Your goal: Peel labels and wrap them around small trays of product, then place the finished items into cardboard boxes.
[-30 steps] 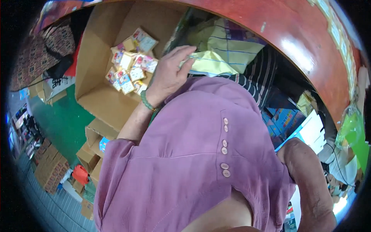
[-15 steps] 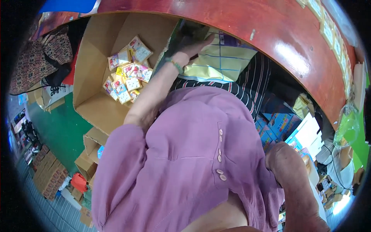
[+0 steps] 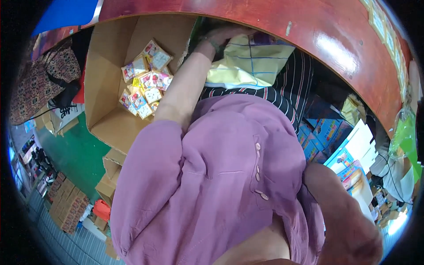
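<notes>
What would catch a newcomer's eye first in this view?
The purple shirt fills the lower middle. Above it, the left hand reaches up to a yellow-green bag tucked under the curved red wooden edge. To the left, an open cardboard box holds a heap of small colourful packets.

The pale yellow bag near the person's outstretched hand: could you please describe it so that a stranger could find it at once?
Start at the big open cardboard box holding small colourful packets. Just right of it, under the curved red counter edge, lies the pale yellow bag, the left hand at its top. Unlike the black-and-white striped cloth below it, it has thin blue lines.
</notes>
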Demonstrator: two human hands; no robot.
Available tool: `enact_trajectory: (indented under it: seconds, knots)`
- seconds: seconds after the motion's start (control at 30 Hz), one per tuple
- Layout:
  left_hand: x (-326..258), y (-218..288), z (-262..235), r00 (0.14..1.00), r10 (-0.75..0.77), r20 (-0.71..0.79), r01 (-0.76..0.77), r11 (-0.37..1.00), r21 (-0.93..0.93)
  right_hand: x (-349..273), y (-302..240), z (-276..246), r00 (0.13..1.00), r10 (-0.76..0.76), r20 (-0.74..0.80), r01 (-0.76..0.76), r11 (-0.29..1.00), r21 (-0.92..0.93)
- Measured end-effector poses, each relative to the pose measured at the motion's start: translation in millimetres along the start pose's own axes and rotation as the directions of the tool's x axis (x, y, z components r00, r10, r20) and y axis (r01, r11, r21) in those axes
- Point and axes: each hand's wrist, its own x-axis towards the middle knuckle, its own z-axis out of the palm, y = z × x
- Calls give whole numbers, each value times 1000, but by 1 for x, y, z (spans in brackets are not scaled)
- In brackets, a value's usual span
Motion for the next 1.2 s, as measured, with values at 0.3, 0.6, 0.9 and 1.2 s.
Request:
enact_trajectory:
  seconds: [0.3,0.6,0.9,1.2]
  knots:
    - [-44,-12,-9,979,-101,-177,114,992,61,-158,66,0,29,978,208,-785,151,-600]
    - [-117,42,3,999,-32,44,46,931,-363,-205,77,20,215,916,339,-850,346,-397]
    - [-129,44,14,998,19,-61,-30,982,-184,-213,76,30,252,890,379,-789,416,-452]
    - [-125,55,31,1000,-17,-7,14,936,-351,-208,74,33,345,872,349,-730,482,-484]
